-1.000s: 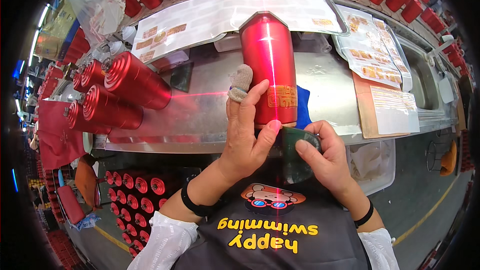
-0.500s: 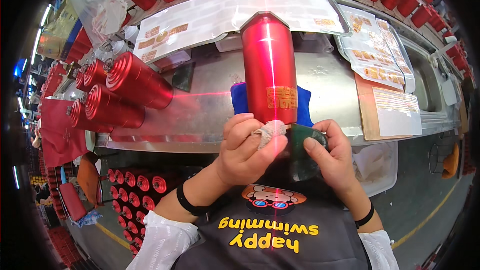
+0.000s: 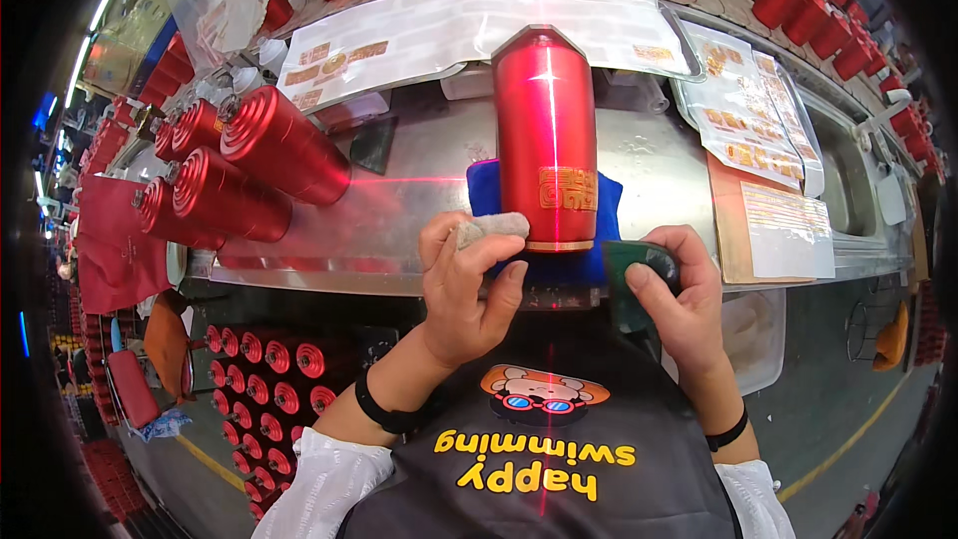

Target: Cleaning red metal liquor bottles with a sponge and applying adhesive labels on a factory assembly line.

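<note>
A glossy red metal canister (image 3: 546, 120) with a gold square-patterned decal (image 3: 569, 188) lies on a blue cloth (image 3: 609, 210), its gold-rimmed end toward me. My left hand (image 3: 466, 284) is beside that end, a greyish-white cloth (image 3: 494, 228) held along its curled fingers, the thumb apart below. To the right of the canister, my right hand (image 3: 682, 294) grips a dark green flat scraper (image 3: 628, 284) between thumb and fingers. Part of the scraper is hidden by the hand.
Several red canisters (image 3: 284, 145) lie stacked at the table's left. A similar dark green piece (image 3: 371, 147) is near them. Plastic-covered decal sheets (image 3: 469, 20) span the back, with more sheets (image 3: 743, 105) by the sink (image 3: 848, 165) at right. Several canisters (image 3: 264, 389) stand below the table.
My left hand has drawn back left from the canister's near end with the cloth. My right hand has shifted slightly right with the scraper, which is now apart from the canister.
</note>
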The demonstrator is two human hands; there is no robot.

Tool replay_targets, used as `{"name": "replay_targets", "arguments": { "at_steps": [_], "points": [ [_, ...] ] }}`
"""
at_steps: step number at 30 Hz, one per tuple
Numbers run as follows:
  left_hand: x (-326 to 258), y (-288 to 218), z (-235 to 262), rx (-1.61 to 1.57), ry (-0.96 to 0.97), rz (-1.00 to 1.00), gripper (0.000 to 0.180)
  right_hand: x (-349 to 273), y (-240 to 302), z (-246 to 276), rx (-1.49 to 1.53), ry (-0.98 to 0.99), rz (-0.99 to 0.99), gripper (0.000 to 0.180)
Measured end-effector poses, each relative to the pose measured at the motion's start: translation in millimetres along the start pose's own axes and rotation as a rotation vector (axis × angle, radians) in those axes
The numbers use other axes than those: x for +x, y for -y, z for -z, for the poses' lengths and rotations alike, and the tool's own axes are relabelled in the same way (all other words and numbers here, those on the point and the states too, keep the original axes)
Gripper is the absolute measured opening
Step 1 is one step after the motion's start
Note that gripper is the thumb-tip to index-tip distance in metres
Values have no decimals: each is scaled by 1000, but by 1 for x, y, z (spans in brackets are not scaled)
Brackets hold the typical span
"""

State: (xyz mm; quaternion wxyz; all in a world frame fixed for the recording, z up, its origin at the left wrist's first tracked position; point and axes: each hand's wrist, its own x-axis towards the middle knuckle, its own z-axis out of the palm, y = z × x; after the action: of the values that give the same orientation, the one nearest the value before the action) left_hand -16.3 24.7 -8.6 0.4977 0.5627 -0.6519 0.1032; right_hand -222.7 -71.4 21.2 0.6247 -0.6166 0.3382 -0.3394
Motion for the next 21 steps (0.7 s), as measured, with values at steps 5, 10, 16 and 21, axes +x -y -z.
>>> {"name": "replay_targets", "arguments": {
  "at_steps": [5, 10, 16, 21],
  "points": [
    [1, 0, -1, 53, 70, 74, 43, 2, 16, -6, -309, 63, 165, 19],
    [11, 1, -7, 84, 140, 135, 65, 28, 25, -21, -850, 166, 994, 29],
    [23, 3, -5, 214, 219, 25, 78, 28, 24, -18, -938, 211, 1013, 25],
    [15, 15, -11, 163, 209, -55, 74, 28, 19, -17, -872, 206, 985, 24]
  ]
}}
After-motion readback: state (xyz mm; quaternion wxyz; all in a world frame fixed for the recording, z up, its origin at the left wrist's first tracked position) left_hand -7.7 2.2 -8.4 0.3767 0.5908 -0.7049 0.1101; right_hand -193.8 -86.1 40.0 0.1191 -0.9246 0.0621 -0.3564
